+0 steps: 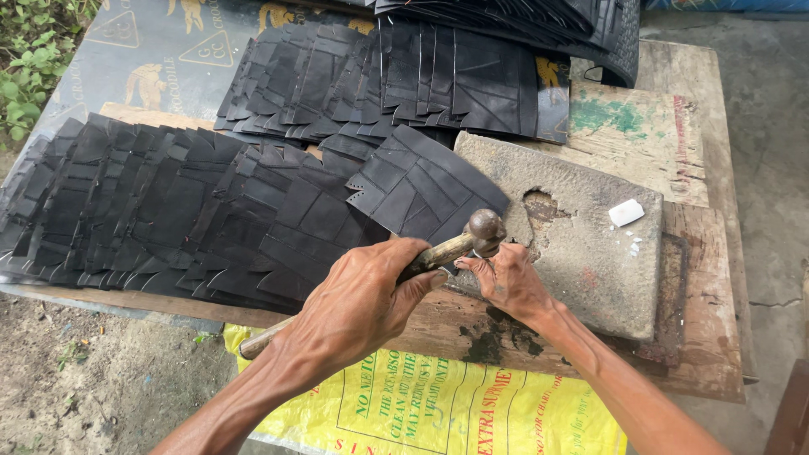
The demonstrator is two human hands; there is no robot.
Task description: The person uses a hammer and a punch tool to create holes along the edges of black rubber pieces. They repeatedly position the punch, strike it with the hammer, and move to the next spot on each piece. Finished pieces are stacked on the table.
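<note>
Yellow sacking (438, 413) with printed lettering lay nearest the camera, below the stone slab (581, 244) and partly covered by both forearms. Its lower edge was cut off by the frame.

Crossing in from the lower left, the left hand (358, 307) had its fingers wrapped tight around the wooden handle of a hammer (459, 246). The rounded metal head stood just over the near left corner of the slab. The handle's butt end showed below the wrist, while its middle was hidden inside the fist.

At that same corner of the slab rested the right hand (506, 278), fingers curled and pinched together directly under the hammer head. Whether they held anything could not be determined; the fingertips were hidden by the hammer.

One stitched black piece (425, 190) lay against the slab's left edge, its near corner reaching towards the hammer head. Left of the slab, a long row of overlapping black pieces (168, 211) covered the wooden bench (699, 312), running out of frame at the left. Behind the slab lay a second stack (379, 76), its top cut off.

On the slab's right part sat a small white lump (625, 212) with white crumbs beside it; what it was made of could not be made out.
</note>
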